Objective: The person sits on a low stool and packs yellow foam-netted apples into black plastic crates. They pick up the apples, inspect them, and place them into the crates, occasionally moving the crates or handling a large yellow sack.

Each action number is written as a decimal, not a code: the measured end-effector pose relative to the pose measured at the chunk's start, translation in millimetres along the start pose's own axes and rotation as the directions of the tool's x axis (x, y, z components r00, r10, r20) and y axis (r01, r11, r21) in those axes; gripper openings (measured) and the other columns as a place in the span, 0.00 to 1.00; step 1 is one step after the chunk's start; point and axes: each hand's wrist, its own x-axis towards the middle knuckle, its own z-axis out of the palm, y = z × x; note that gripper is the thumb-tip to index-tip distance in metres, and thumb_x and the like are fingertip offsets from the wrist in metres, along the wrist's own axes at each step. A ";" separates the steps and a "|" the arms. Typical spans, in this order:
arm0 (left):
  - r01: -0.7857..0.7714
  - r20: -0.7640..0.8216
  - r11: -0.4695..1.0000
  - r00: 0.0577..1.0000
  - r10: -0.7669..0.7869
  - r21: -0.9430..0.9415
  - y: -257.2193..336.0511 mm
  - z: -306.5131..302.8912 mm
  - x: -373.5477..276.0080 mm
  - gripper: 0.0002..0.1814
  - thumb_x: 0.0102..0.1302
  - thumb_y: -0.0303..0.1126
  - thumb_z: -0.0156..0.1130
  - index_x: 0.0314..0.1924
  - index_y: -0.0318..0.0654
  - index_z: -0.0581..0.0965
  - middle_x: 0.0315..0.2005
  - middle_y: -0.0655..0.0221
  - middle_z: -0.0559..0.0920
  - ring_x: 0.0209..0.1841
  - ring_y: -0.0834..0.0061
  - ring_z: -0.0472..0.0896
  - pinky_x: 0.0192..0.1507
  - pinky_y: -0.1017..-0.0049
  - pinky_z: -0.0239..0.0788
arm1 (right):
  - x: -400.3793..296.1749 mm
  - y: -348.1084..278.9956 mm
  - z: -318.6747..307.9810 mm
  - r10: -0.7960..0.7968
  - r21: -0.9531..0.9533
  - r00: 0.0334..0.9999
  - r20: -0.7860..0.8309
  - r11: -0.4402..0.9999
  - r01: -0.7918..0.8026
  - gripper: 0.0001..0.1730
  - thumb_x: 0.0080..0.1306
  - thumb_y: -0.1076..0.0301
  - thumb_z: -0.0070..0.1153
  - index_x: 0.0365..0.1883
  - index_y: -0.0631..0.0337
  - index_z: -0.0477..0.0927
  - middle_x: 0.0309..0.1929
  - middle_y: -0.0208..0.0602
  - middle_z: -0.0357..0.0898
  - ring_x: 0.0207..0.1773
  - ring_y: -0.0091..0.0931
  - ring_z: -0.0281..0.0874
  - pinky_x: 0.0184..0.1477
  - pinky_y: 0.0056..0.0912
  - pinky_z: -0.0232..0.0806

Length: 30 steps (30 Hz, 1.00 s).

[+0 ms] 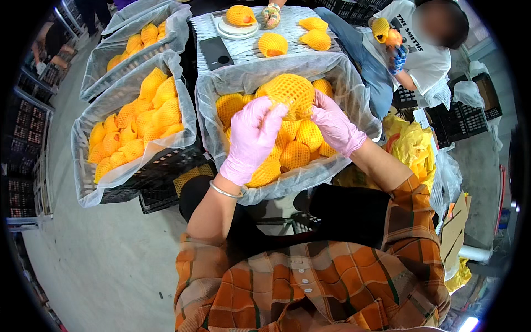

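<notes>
Both my hands wear pink gloves and grip one yellow foam fruit net (292, 93), held above a lined crate (232, 83). My left hand (255, 137) pinches the net's near left side. On the right edge of the same net are the fingers of my right hand (336, 122). The net looks rounded and filled, but its contents are hidden by the mesh. Below, the crate holds several netted fruits (295, 155) in yellow foam; its thin white liner hangs over the rim.
Left stands another lined crate (137, 166) of netted fruits, with more behind. Beyond my crate, a padded surface (249, 50) carries a smartphone (216, 52), a small scale (236, 30) with a netted fruit, and a gloved hand (271, 15). A person (419, 54) at right holds a fruit and a net.
</notes>
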 end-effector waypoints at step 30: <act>0.396 0.250 0.568 0.914 -0.321 -0.721 -9.1 -3.0 4.9 0.21 0.68 0.21 0.48 0.61 0.31 0.69 0.53 0.63 0.78 0.55 0.72 0.77 0.58 0.71 0.68 | -14.2 -31.4 -5.0 0.114 0.279 0.993 0.018 0.954 -0.114 0.30 0.71 0.57 0.53 0.66 0.62 0.63 0.61 0.39 0.71 0.62 0.30 0.73 0.60 0.32 0.71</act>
